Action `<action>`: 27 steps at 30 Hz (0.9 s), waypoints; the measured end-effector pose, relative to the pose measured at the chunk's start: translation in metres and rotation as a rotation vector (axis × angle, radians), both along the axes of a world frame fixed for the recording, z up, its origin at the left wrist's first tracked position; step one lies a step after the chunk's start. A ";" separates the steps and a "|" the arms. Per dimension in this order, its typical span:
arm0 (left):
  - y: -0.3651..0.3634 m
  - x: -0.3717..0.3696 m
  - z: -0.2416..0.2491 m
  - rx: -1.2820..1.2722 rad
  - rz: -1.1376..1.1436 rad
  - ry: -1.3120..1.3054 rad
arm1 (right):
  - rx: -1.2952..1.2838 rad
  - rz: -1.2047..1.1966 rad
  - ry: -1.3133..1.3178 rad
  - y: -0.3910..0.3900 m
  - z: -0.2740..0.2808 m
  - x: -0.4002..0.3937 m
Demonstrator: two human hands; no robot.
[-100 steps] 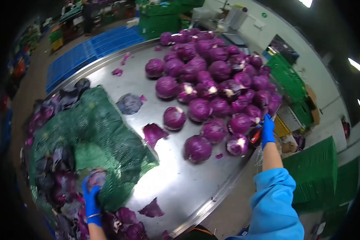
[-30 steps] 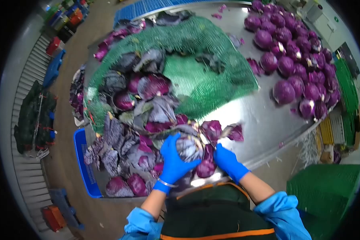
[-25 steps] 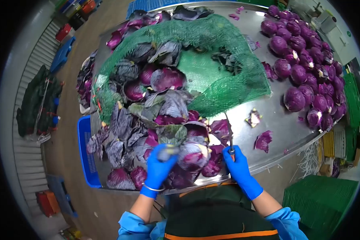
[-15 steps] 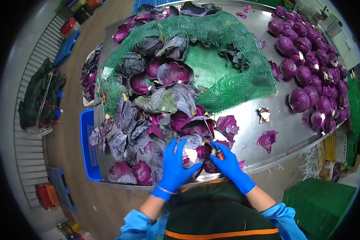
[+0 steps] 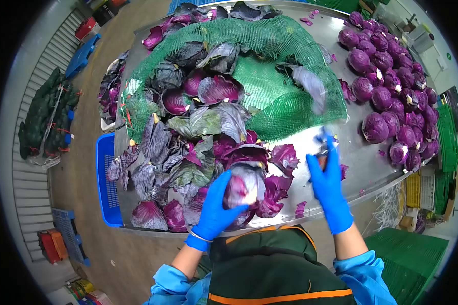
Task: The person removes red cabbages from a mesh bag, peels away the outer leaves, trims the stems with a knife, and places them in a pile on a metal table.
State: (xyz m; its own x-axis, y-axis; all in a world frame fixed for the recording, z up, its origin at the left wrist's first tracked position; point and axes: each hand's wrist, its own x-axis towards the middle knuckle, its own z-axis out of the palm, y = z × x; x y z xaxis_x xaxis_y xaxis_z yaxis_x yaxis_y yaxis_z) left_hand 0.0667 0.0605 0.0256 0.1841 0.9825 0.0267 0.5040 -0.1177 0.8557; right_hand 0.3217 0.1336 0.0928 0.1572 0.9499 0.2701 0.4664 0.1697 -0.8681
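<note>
In a blue glove, my left hand (image 5: 216,206) holds a red cabbage head (image 5: 244,185) with its pale cut base toward me, near the table's front edge. To its right, my right hand (image 5: 328,178), also gloved, is raised over the metal table, closed round a knife (image 5: 322,158) with an orange-brown handle; its blade is blurred. A loose grey-purple leaf (image 5: 310,86), smeared by motion, is above the green net (image 5: 290,114). Loose purple leaves (image 5: 285,157) lie around the held cabbage.
Many trimmed red cabbages (image 5: 384,96) are heaped on the right of the metal table (image 5: 310,198). Outer leaves (image 5: 155,142) cover the left side. A blue crate (image 5: 107,180) stands beyond the left edge, and green crates (image 5: 404,259) stand at the lower right.
My right hand has moved right and forward, away from the cabbage. The cabbage in my left hand has turned. A leaf now appears in motion over the net.
</note>
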 end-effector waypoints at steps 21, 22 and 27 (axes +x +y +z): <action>0.025 0.055 0.000 0.089 0.249 0.145 | -0.304 0.336 -0.384 -0.049 -0.080 -0.028; 0.022 0.056 0.002 0.098 0.225 0.195 | -0.167 0.374 -0.215 -0.034 -0.100 -0.022; 0.022 0.045 -0.010 0.130 0.192 0.193 | -0.517 0.435 0.065 -0.022 -0.118 -0.029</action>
State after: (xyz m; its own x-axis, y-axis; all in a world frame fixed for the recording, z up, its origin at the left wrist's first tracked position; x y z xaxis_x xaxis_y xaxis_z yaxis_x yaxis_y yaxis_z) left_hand 0.1117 0.0824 0.0158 0.0097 0.9905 0.1375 0.6794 -0.1074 0.7258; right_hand 0.2930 0.1117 -0.0250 -0.2683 0.9346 -0.2333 0.3940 -0.1146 -0.9119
